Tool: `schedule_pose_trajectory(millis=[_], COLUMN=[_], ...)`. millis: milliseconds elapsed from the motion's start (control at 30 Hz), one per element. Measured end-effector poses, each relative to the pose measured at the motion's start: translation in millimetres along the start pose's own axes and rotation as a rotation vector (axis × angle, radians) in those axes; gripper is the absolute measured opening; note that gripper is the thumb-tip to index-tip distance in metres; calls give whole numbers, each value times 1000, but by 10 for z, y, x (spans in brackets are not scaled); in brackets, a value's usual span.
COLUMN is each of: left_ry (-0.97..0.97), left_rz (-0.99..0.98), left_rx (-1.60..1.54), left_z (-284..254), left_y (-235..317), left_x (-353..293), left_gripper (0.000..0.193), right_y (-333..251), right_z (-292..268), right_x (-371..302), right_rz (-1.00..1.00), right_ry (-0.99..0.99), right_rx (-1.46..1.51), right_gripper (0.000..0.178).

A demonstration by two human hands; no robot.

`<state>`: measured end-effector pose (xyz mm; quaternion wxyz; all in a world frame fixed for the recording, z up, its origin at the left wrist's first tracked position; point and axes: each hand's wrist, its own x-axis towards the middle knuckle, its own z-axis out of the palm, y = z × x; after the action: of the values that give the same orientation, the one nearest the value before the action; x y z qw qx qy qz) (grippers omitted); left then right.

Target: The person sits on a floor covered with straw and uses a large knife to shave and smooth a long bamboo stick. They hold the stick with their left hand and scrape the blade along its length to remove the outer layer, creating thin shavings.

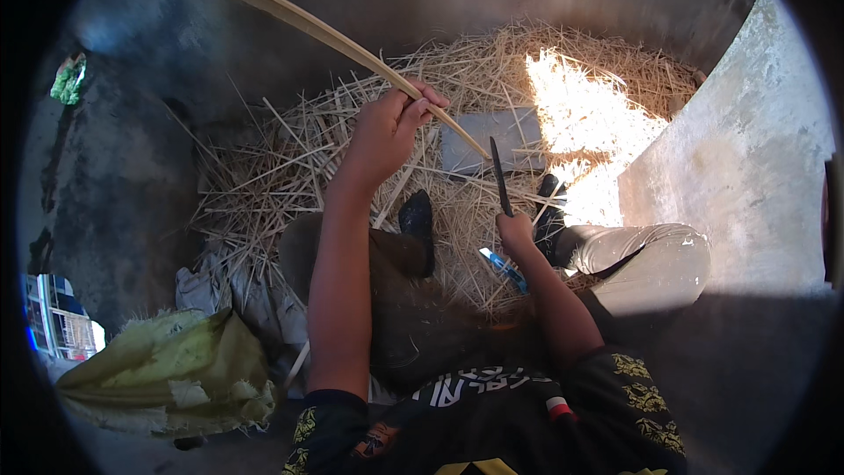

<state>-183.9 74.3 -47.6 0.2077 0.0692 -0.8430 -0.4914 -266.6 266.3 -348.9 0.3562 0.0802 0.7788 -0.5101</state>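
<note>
My left hand (400, 119) is closed round a long pale bamboo strip (303, 22), which runs from the upper left down to a grey block (475, 136). The strip's lower end is at the block's surface; whether it touches is hard to tell. My right hand (516, 230) grips a knife (499, 171) by its handle, hidden in my fingers. Its dark narrow blade points up and away from me, just right of the strip's end and apart from it.
Straw-like shavings (290, 163) lie in a thick heap round the block, brightly sunlit at right. A blue-handled tool (503, 269) rests on them between my legs. A torn yellow-green sack (176, 369) lies at lower left. A concrete wall (738, 141) rises at right.
</note>
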Motion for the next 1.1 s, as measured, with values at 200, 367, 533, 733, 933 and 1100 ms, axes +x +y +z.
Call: schedule_pose_trajectory(millis=[200, 367, 533, 733, 933, 1100], left_ry=[20, 32, 58, 15, -59, -87], left_rz=[38, 15, 28, -84, -31, -41], left_rx=[50, -8, 214, 293, 173, 233], left_z=[41, 100, 199, 98, 116, 108], left_y=[78, -71, 34, 114, 79, 49], left_x=[-29, -63, 44, -31, -34, 36], left_gripper=[18, 19, 20, 20, 19, 17], right_y=[-309, -940, -103, -563, -684, -192], right_z=[-84, -118, -37, -253, -196, -112], right_x=[-25, -707, 94, -146, -112, 197], right_rz=[-436, -693, -396, -364, -638, -277], right_ry=[195, 315, 193, 232, 216, 163], right_rx=[-189, 101, -62, -109, 318, -263], right_gripper=[40, 36, 31, 32, 34, 39])
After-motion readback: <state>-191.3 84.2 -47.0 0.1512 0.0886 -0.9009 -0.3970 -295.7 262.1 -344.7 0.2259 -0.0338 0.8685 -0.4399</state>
